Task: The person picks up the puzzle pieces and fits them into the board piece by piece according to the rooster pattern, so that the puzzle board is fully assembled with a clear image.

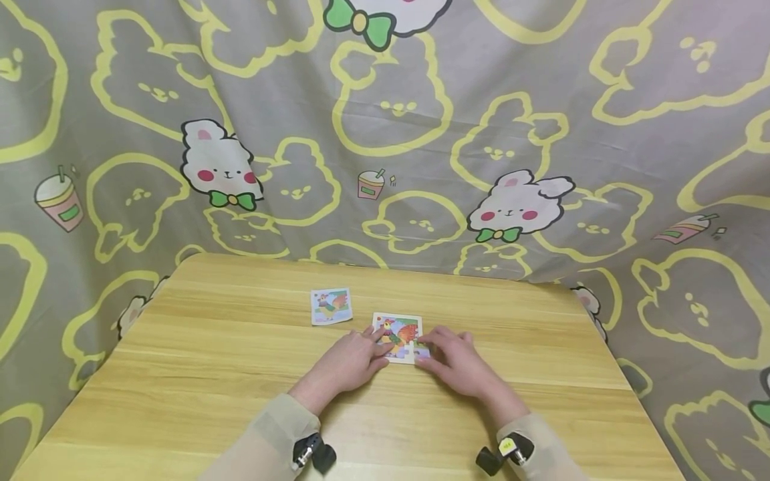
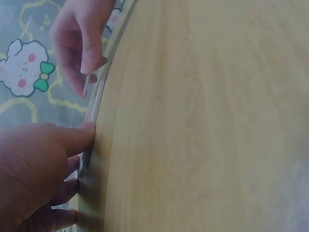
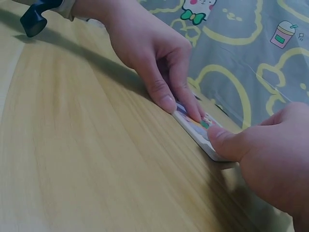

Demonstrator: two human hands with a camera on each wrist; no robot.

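Note:
A small jigsaw puzzle [image 1: 397, 331] with a colourful rooster and a pale border lies flat on the table. My left hand [image 1: 355, 361] rests on its left side, fingertips on the picture and thumb [image 3: 166, 102] at the near edge. At the lower right of the picture, a narrow pale gap shows. My right hand [image 1: 460, 361] is at the puzzle's right edge and pinches a small puzzle piece [image 2: 87, 84] between thumb and fingers. Only the thin edge of the piece shows in the left wrist view.
A square card [image 1: 331, 306] with a paler rooster picture lies to the left behind the puzzle. The wooden table [image 1: 240, 374] ends at a patterned grey curtain [image 1: 289, 107] behind and on both sides. Black straps [image 1: 313, 453] sit on both sleeves.

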